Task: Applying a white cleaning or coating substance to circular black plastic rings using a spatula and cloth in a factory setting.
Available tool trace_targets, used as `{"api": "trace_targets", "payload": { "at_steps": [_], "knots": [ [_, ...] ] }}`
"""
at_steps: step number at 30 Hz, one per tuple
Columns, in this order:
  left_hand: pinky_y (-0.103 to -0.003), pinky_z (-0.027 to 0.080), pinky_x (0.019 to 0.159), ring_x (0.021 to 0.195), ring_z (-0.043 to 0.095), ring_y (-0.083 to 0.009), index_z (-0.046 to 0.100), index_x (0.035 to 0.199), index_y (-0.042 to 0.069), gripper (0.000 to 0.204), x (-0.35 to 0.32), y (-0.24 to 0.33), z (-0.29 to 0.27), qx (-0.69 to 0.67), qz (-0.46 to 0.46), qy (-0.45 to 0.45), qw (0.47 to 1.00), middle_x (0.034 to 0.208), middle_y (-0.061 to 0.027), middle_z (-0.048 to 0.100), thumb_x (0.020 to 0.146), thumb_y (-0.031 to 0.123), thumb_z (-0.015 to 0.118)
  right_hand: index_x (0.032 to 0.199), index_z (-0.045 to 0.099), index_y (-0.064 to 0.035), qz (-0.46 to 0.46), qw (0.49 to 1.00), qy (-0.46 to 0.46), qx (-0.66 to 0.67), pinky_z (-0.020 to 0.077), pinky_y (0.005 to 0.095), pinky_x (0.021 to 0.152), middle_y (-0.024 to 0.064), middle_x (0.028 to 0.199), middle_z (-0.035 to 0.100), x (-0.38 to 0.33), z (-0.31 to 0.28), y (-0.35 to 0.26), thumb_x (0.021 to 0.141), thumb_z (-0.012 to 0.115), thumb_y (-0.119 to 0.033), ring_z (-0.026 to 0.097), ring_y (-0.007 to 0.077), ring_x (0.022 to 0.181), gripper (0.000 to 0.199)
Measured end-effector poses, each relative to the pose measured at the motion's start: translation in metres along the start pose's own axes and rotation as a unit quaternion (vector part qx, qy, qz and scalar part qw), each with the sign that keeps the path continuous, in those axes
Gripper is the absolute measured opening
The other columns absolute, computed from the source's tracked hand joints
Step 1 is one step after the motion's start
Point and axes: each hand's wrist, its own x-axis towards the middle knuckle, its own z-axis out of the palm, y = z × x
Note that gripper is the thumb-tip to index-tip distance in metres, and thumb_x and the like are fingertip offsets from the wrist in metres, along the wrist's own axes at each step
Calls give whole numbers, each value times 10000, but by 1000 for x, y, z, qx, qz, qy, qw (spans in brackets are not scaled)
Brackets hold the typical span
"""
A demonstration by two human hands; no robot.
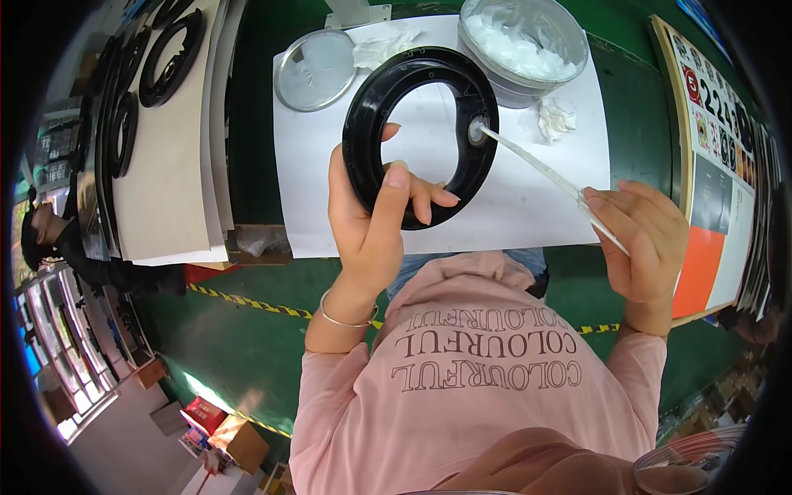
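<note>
My left hand (373, 210) grips a glossy black plastic ring (363, 136) by its lower left edge, with the thumb over its face and fingers passing through the opening. The ring is held tilted above a white paper sheet (309, 198). Between the fingers of my right hand (642, 239) is a thin white stick (540, 165). Its far tip touches a dab of white paste (477, 130) in a small recess on the ring's right side. Just beyond stands a clear round tub (516, 92) of white, grease-like paste (528, 49).
A round clear lid (313, 70) lies at the sheet's far left, near a crumpled tissue (386, 48). Another tissue (557, 120) is beside the tub. At left, more black rings (172, 58) rest on stacked boards (169, 181). A printed board (709, 231) borders the right.
</note>
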Motion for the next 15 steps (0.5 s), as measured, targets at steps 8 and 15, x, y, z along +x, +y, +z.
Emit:
{"api": "trace_targets", "payload": {
  "at_steps": [8, 15],
  "knots": [
    [-307, 476, 653, 560, 557, -159, 315, 1127, -32, 280, -2, -3, 0, -2, 43, -44, 998, 570, -64, 472, 881, 78, 389, 796, 586, 14, 83, 987, 37, 131, 486, 327, 628, 112, 682, 597, -4, 2, 5, 696, 588, -27, 573, 231, 567, 109],
    [-311, 477, 663, 566, 566, -165, 322, 1118, -32, 272, -1, -2, -2, -4, 27, -53, 998, 572, -66, 478, 879, 80, 389, 798, 571, 34, 240, 940, 8, 241, 377, 254, 536, 99, 696, 569, -15, 2, 22, 736, 587, -143, 523, 173, 606, 188]
  ]
}}
